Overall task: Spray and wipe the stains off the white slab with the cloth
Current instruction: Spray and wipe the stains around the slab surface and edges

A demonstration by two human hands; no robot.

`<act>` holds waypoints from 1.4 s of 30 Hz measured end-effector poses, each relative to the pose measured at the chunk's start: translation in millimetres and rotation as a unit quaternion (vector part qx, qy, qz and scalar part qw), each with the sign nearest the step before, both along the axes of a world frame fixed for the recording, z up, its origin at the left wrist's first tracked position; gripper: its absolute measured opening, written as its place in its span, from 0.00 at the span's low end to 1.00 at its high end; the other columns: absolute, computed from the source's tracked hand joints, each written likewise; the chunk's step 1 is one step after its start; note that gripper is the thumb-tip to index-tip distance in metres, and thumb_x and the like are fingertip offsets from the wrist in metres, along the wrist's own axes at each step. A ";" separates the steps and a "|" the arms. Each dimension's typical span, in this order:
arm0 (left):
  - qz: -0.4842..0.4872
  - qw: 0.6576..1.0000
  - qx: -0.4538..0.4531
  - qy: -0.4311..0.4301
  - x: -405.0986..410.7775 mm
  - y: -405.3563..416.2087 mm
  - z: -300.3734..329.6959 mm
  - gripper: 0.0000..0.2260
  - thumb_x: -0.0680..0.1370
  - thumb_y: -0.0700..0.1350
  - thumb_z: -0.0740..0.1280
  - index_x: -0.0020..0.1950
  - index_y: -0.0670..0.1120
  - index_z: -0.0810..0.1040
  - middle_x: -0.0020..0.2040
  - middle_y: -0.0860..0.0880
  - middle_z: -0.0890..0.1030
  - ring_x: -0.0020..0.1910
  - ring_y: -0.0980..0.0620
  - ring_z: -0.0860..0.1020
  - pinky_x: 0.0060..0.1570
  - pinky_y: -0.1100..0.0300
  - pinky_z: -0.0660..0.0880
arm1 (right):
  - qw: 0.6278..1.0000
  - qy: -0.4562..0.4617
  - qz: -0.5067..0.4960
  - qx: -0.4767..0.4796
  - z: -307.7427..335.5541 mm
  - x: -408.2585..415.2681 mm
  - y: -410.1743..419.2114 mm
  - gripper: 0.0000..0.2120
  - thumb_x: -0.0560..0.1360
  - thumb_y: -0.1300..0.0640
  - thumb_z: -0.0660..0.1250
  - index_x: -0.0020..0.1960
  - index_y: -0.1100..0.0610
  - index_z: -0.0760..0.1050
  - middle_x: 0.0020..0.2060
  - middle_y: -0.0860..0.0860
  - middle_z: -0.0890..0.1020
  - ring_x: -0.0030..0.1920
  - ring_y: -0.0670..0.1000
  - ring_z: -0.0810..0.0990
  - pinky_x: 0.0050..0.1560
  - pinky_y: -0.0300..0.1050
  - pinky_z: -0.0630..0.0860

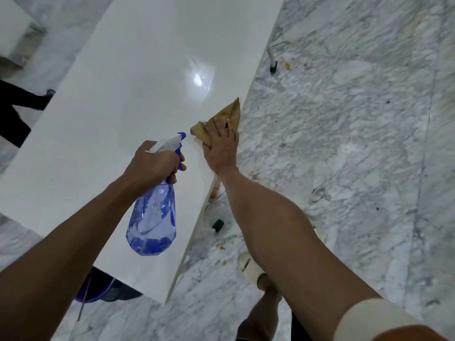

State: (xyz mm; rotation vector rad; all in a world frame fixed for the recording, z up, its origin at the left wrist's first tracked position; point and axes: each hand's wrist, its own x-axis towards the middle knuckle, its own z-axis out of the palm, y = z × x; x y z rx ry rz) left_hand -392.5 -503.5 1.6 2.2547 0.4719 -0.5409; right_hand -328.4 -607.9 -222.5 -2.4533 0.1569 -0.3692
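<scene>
Right hand [221, 143] flat (on cloth [227, 116])

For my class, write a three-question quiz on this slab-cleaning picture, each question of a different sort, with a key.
1. True or false: the right hand presses the cloth flat at the slab's right edge.
2. Which hand grips the spray bottle? A) left hand B) right hand C) neither
3. Fill in: the bottle's nozzle points toward the ____.

Key
1. True. The fingers lie spread on the brown cloth.
2. A. Its fingers curl round the neck and trigger.
3. Cloth. The nozzle tip sits just left of it.
</scene>
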 end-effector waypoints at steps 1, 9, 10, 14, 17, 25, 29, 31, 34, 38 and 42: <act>-0.002 1.000 0.001 -0.003 -6.8 7.6 -1.5 0.08 0.74 0.32 0.61 0.47 0.37 0.80 0.45 0.37 0.85 0.26 0.49 0.75 0.39 0.53 0.77 | 1.000 0.000 -0.002 0.006 -0.3 -7.9 5.0 0.24 0.74 0.49 0.57 0.67 0.50 0.76 0.70 0.51 0.74 0.72 0.61 0.67 0.68 0.62 0.65; 0.013 1.000 0.016 0.006 -64.4 48.4 -17.4 0.10 0.74 0.31 0.62 0.51 0.36 0.79 0.48 0.37 0.85 0.29 0.47 0.75 0.45 0.49 0.79 | 1.000 0.016 0.016 0.016 -0.8 -81.7 46.2 0.24 0.73 0.53 0.69 0.68 0.50 0.75 0.71 0.52 0.73 0.73 0.62 0.65 0.69 0.62 0.64; 0.015 1.000 0.017 0.008 -71.8 52.0 -19.0 0.09 0.73 0.31 0.62 0.50 0.36 0.79 0.48 0.36 0.85 0.30 0.47 0.75 0.46 0.49 0.79 | 1.000 0.017 0.018 0.019 0.6 -91.8 50.4 0.24 0.72 0.53 0.69 0.69 0.50 0.75 0.71 0.52 0.73 0.73 0.62 0.65 0.69 0.62 0.64; 0.021 1.000 0.017 0.004 -104.4 70.6 -20.0 0.09 0.73 0.30 0.61 0.49 0.35 0.79 0.48 0.35 0.84 0.29 0.46 0.75 0.45 0.49 0.79 | 0.999 0.018 0.030 0.016 4.1 -133.2 69.4 0.24 0.73 0.50 0.62 0.69 0.50 0.73 0.71 0.52 0.72 0.74 0.62 0.65 0.68 0.62 0.65; 0.029 1.000 0.005 -0.002 -132.9 87.8 -18.8 0.10 0.73 0.30 0.60 0.49 0.34 0.78 0.48 0.34 0.84 0.29 0.45 0.74 0.40 0.52 0.78 | 0.999 0.010 0.031 0.016 3.7 -158.9 82.7 0.25 0.73 0.50 0.62 0.69 0.49 0.74 0.71 0.52 0.73 0.73 0.63 0.65 0.67 0.62 0.66; 0.042 0.999 0.004 0.001 -213.2 127.4 -24.1 0.10 0.71 0.31 0.60 0.47 0.34 0.79 0.45 0.36 0.85 0.28 0.46 0.75 0.40 0.52 0.77 | 0.998 -0.028 0.019 0.049 2.1 -241.8 132.6 0.23 0.73 0.51 0.60 0.67 0.52 0.76 0.69 0.52 0.75 0.73 0.61 0.65 0.71 0.58 0.59; 0.046 0.999 0.010 0.010 -244.8 137.2 -25.0 0.11 0.72 0.29 0.60 0.50 0.32 0.79 0.45 0.37 0.84 0.26 0.47 0.75 0.35 0.55 0.75 | 0.999 -0.025 0.026 0.040 -0.4 -266.6 146.5 0.24 0.71 0.55 0.68 0.67 0.53 0.76 0.69 0.53 0.74 0.73 0.62 0.65 0.73 0.57 0.54; 0.047 0.999 0.005 0.015 -257.9 142.2 -24.4 0.10 0.73 0.29 0.60 0.50 0.32 0.79 0.44 0.38 0.83 0.21 0.52 0.74 0.31 0.58 0.76 | 0.998 -0.009 0.027 0.048 -4.9 -275.6 154.0 0.25 0.71 0.55 0.66 0.68 0.53 0.75 0.70 0.53 0.73 0.73 0.61 0.65 0.75 0.58 0.57; 0.048 0.999 0.009 0.010 -274.0 153.2 -21.9 0.10 0.72 0.29 0.60 0.49 0.33 0.79 0.43 0.39 0.83 0.20 0.52 0.74 0.28 0.60 0.76 | 0.998 0.010 0.039 0.042 -9.1 -292.2 166.2 0.25 0.72 0.53 0.62 0.69 0.52 0.74 0.71 0.51 0.72 0.75 0.59 0.64 0.75 0.57 0.57; 0.043 0.999 0.002 -0.009 -292.2 169.3 -16.0 0.12 0.70 0.30 0.60 0.49 0.32 0.79 0.44 0.36 0.84 0.26 0.47 0.74 0.32 0.56 0.75 | 0.998 0.011 0.045 0.044 -7.5 -319.9 182.9 0.26 0.71 0.53 0.66 0.69 0.51 0.73 0.71 0.52 0.71 0.75 0.59 0.63 0.76 0.56 0.54; 0.034 0.999 -0.005 -0.007 -310.1 189.8 -16.4 0.15 0.68 0.30 0.60 0.51 0.31 0.80 0.46 0.37 0.85 0.27 0.48 0.75 0.31 0.57 0.76 | 0.998 -0.015 0.045 0.048 -6.8 -346.1 196.6 0.24 0.71 0.54 0.64 0.67 0.55 0.76 0.68 0.54 0.75 0.73 0.58 0.67 0.77 0.57 0.54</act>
